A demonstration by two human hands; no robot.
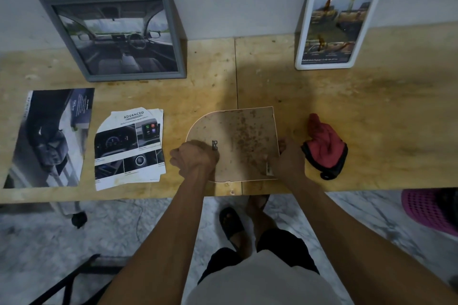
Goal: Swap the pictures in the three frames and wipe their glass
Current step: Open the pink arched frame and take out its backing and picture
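Now my left hand (192, 158) curls over the rounded end of the arched frame (235, 143), which lies face down at the table's (371, 111) near edge, stained backing up, while my right hand (288, 160) grips its straight end. Just right of it lies a red cloth (324, 146). Two loose pictures (128, 148) lie to the left. A grey frame (114, 34) and a white frame (339, 20) lean against the wall.

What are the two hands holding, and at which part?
Both hold the frame lying face down: the left hand grips its rounded left side near the hanger, the right hand its right edge.
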